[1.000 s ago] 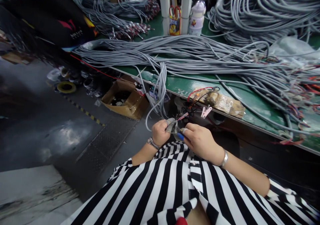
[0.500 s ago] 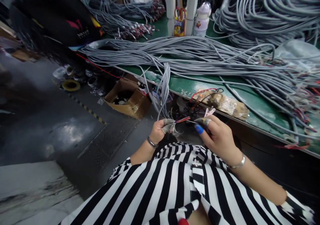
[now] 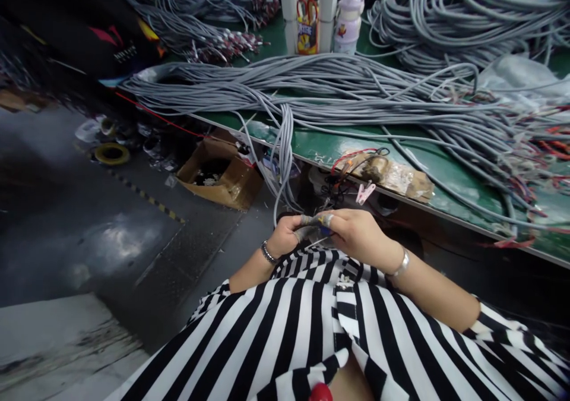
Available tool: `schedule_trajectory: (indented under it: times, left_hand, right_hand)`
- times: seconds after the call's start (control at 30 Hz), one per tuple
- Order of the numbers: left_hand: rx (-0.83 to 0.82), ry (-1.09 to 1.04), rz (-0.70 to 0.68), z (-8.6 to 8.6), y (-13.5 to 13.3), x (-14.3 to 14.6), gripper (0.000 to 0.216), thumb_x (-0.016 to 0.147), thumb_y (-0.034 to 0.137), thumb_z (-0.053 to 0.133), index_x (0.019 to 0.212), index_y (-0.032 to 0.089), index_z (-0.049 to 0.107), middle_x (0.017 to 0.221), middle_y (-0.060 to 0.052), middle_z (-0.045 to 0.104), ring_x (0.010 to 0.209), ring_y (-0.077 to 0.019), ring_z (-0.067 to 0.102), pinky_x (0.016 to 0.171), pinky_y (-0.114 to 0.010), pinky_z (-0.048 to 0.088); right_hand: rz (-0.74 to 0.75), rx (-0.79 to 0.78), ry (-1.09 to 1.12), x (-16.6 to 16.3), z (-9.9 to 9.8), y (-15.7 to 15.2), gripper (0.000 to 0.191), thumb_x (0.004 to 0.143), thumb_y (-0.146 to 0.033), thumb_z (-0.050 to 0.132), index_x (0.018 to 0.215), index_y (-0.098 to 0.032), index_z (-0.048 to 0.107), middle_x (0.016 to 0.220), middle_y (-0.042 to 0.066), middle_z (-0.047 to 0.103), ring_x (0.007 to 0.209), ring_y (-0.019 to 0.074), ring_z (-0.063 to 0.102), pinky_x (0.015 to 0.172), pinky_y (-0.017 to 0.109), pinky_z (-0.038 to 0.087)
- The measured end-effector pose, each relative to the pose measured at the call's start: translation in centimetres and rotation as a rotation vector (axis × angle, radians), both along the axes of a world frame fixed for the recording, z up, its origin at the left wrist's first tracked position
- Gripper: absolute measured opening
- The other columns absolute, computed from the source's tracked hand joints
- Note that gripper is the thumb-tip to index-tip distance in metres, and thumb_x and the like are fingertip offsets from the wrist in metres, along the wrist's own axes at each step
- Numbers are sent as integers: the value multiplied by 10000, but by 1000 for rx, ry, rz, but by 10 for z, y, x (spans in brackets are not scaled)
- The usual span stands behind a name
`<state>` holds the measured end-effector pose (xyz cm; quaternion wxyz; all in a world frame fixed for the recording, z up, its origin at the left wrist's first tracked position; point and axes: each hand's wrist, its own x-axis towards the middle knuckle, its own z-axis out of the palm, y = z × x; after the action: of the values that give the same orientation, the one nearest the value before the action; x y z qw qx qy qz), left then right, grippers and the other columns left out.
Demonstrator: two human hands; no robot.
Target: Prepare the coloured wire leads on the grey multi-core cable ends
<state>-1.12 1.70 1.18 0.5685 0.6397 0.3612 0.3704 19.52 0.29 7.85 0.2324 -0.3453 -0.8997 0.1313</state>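
Observation:
My left hand (image 3: pixel 285 236) and my right hand (image 3: pixel 356 234) meet in front of my striped shirt, just below the bench edge. Both are closed in a pinch on the stripped end of a grey cable (image 3: pixel 285 169) that hangs down from the green bench (image 3: pixel 329 148). The fingertips wear tape and touch each other. The thin coloured wires at the cable end are mostly hidden between the fingers. A bracelet sits on each wrist.
Big bundles of grey cable (image 3: pixel 338 92) cover the bench. A pink clip (image 3: pixel 364 192) and a taped wire lump (image 3: pixel 387 175) sit at its front edge. A bottle (image 3: pixel 347 21), an open cardboard box (image 3: pixel 218 175) and a yellow tape roll (image 3: pixel 111 153) lie beyond.
My right hand had pulled away to the right, drawing wires out of the cable end. It has come back left and now pinches the end together with my left hand.

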Motion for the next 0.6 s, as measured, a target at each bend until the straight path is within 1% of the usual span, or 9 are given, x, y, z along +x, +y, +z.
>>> schedule_trajectory:
  times: [0.07,0.13,0.2,0.33,0.47,0.6]
  left_hand:
    - [30,27,-16,0,1,0,334,740,406,732,904,116,746,789,-63,729,729,-180,664,716,-275,541]
    - [62,46,-32,-1,2,0,334,738,403,735,916,120,749,803,-67,734,734,-184,672,725,-278,543]
    - [85,64,-41,-2,3,-1,332,745,399,730,925,121,749,813,-69,737,743,-187,677,735,-280,542]
    - [88,113,-66,-8,5,-2,332,772,391,705,953,115,743,837,-66,740,772,-196,678,741,-285,540]
    - [102,142,-86,-11,5,-2,330,774,389,701,954,115,741,852,-67,739,780,-198,677,763,-295,536]
    - [97,133,-96,-10,5,-3,340,768,403,700,944,115,739,859,-70,733,786,-199,670,769,-292,529]
  right_hand:
    - [-32,-58,-67,1,0,5,264,732,-18,503,931,-159,604,868,76,704,779,172,646,651,241,431]
    - [-45,-92,-114,1,2,7,249,719,-22,512,913,-155,590,804,59,685,721,162,624,616,236,388]
    - [-17,-109,-140,1,4,8,246,724,-27,512,922,-158,579,810,53,679,702,154,608,605,236,360]
    - [87,-146,-215,-1,8,9,234,744,-27,517,919,-170,576,838,44,682,698,146,600,600,239,329]
    - [87,-155,-283,-5,11,12,204,755,-27,515,887,-169,579,794,38,675,676,147,591,579,250,294]
    - [85,-170,-255,-7,10,15,188,771,-39,504,878,-176,576,791,34,663,683,145,584,585,251,293]
